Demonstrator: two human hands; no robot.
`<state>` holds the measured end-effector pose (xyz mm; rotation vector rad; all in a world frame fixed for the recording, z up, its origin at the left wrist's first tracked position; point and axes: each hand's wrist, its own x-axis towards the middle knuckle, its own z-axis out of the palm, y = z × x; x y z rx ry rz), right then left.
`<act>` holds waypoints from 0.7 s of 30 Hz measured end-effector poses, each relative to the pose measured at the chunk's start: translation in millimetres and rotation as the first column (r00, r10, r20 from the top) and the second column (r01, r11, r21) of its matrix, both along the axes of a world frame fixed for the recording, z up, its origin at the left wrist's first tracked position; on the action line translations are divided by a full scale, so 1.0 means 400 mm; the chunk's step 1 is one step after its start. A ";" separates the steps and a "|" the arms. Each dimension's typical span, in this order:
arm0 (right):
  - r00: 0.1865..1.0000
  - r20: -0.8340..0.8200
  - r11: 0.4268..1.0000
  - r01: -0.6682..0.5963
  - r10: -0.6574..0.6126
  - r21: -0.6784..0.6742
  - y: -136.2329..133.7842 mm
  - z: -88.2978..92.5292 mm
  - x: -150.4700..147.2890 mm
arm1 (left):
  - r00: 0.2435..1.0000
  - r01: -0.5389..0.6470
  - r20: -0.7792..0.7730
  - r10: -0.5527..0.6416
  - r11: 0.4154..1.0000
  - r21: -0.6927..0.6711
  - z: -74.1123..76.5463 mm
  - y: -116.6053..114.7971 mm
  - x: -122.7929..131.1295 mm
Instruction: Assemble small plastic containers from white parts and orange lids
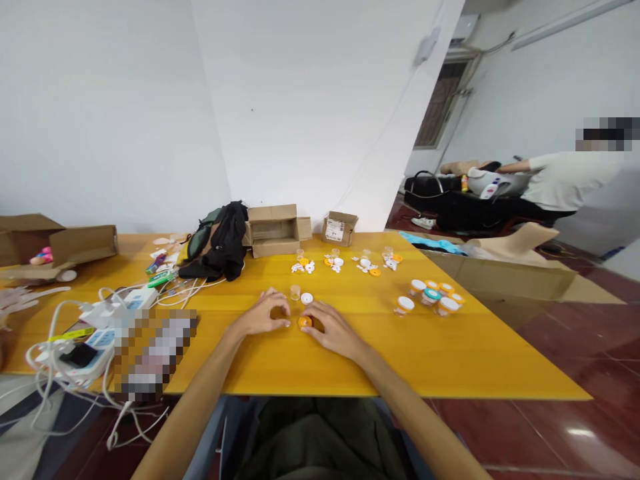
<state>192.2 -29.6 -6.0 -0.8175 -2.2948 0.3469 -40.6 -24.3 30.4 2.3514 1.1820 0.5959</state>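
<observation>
My left hand (265,313) rests on the yellow table (450,360), fingers curled down with the tips pinched near a small item I cannot make out. My right hand (333,327) lies beside it, its fingers closed around a small orange lid (305,322). Just beyond the hands stand a small clear cup (295,292) and a white lid (307,298). Farther back lie several groups of small cups with white and orange lids (336,263).
A cluster of capped little jars (431,297) sits to the right. Cardboard boxes (273,229) and a dark bag (220,243) stand at the back. Power strips and white cables (95,320) crowd the left side. A person in white leans over at far right (565,180).
</observation>
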 end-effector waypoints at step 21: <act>1.000 -0.018 1.000 0.014 -0.013 0.021 -0.002 0.006 -0.005 | 0.998 0.067 0.014 -0.066 0.996 -0.053 -0.010 0.002 0.009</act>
